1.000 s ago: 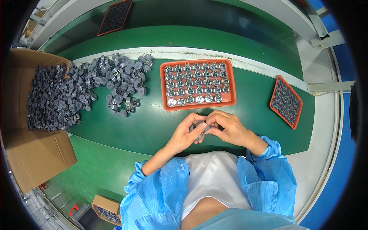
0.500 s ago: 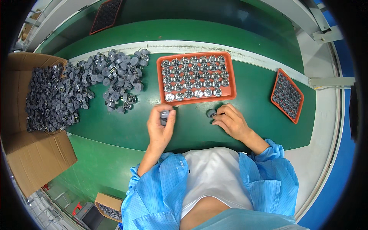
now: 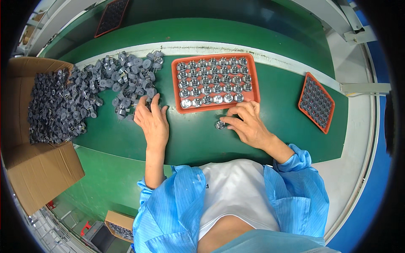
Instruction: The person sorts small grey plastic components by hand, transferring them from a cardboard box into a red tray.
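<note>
The left hand (image 3: 154, 122) has been shifted from beside the shallow orange-red plastic tray (image 3: 206, 109) to the heap of round grey plastic parts (image 3: 126, 76), its grip loosely spread (whether any part is touched cannot be told), so the small, round, silver-faced component (image 3: 220, 125) is handled by the right hand (image 3: 249, 127) alone. It is pinched at its edge in that closed grip, over the green counter (image 3: 194, 141) before the tray. Its silver face is turned upward; no long axis can be made out.
</note>
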{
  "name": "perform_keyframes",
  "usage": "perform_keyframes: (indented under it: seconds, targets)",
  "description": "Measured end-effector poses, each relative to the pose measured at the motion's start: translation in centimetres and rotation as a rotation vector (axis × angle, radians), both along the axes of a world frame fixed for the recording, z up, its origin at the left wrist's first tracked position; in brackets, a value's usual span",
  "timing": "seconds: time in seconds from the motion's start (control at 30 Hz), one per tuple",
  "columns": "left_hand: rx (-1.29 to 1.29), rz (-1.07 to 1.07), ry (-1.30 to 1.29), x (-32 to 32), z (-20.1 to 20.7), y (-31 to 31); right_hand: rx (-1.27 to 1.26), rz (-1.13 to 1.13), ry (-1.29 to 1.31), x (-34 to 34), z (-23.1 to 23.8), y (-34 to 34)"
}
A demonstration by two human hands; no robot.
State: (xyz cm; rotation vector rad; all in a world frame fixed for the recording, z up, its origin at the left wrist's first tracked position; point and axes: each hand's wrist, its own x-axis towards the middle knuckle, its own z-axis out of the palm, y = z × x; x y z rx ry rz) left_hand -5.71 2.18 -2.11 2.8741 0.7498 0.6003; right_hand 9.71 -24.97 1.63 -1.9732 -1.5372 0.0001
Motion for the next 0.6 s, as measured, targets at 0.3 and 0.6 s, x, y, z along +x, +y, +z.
perform_keyframes:
  seconds: [0.3, 0.6]
  targets:
    - [0.014, -0.031, -0.143, -0.1, -0.2, -0.3, -0.042, 0.033, -0.015, 0.6, 0.4, 1.0]
    - [0.029, -0.133, -0.307, 0.2, 0.5, -1.1, -0.014, -0.422, -0.024, 6.2, 2.9, -1.8]
